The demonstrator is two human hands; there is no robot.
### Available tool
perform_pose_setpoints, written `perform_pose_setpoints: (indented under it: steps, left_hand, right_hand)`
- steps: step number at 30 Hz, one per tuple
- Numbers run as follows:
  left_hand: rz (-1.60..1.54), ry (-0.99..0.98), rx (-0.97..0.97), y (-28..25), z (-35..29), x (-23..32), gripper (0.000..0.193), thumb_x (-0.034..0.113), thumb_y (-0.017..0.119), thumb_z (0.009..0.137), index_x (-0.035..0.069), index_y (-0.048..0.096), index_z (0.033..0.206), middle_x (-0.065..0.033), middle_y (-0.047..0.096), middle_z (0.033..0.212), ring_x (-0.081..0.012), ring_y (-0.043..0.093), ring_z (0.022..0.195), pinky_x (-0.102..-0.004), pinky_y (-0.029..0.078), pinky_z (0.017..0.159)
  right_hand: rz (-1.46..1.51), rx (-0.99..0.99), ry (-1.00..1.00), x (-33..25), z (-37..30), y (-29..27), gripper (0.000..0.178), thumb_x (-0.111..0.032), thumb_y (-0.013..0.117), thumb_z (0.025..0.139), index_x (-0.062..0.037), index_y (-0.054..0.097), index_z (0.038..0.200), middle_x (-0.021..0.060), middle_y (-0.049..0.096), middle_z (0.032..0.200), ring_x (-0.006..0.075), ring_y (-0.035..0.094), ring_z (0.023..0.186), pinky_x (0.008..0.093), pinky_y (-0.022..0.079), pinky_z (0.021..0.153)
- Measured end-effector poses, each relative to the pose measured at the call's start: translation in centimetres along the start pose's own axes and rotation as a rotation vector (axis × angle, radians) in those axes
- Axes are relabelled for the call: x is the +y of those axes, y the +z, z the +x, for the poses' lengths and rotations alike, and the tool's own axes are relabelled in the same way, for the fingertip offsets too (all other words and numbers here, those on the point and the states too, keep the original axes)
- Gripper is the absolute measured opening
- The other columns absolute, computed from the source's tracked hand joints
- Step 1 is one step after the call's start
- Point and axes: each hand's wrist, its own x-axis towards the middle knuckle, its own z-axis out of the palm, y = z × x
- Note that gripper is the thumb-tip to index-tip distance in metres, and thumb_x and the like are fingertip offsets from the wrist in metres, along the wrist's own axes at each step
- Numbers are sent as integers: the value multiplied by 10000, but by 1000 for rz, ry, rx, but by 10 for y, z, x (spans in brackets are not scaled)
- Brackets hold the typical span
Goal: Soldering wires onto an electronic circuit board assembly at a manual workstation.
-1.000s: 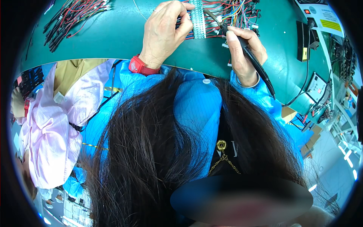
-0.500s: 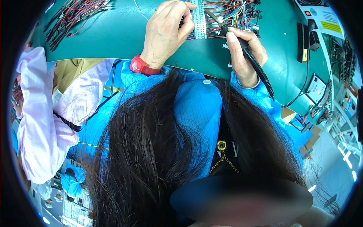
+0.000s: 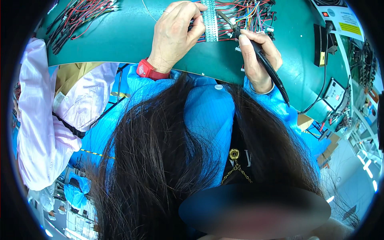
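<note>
green counter [image 3: 120, 36] curves across the top of your view, with a person in a pink sleeve [image 3: 36, 120] at your left. your left hand [image 3: 176, 34] presses its fingers closed on the pale connector strip [image 3: 209, 20] among coloured wires [image 3: 248, 14]. your right hand [image 3: 260, 56] wraps shut around a black soldering iron [image 3: 266, 66], its tip at the strip.

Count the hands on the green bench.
2: the left hand presses the pale strip; the right hand holds the black soldering iron. None else visible.
</note>
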Motion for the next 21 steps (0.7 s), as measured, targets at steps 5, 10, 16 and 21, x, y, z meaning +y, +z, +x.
perform_pose_setpoints:
  steps: [5, 10, 16, 21]
  left_hand:
    - [21, 10, 9, 1, 0, 0, 115, -12, 615, 768, 22, 515, 813, -134, 661, 933, -332, 604, 844, -402, 487, 737]
    - [29, 40, 34, 2, 1, -2, 100, -7, 621, 792, 19, 530, 823, -143, 653, 893, -335, 608, 807, -400, 489, 709]
    - [86, 63, -10, 3, -1, -5, 134, 19, 627, 813, 47, 496, 805, -57, 704, 984, -262, 634, 911, -358, 501, 795]
    - [51, 33, -3, 4, -3, -5, 124, 18, 616, 815, 44, 495, 805, -66, 706, 987, -258, 635, 911, -357, 500, 800]
  right_hand:
    - [5, -7, 56, -4, -1, 0, 153, 0, 742, 776, 7, 708, 926, 109, 684, 769, 146, 614, 627, 249, 460, 578]
    - [13, -7, 57, -3, 0, 2, 146, 5, 740, 772, 13, 705, 914, 113, 686, 767, 156, 622, 631, 255, 467, 582]
    - [-24, -12, -25, -3, -1, -4, 139, 25, 735, 756, 25, 696, 889, 122, 676, 740, 169, 623, 624, 257, 469, 574]
    - [-3, 17, -11, -3, -2, -1, 148, 24, 735, 760, 20, 701, 904, 112, 658, 718, 156, 602, 595, 260, 456, 553]
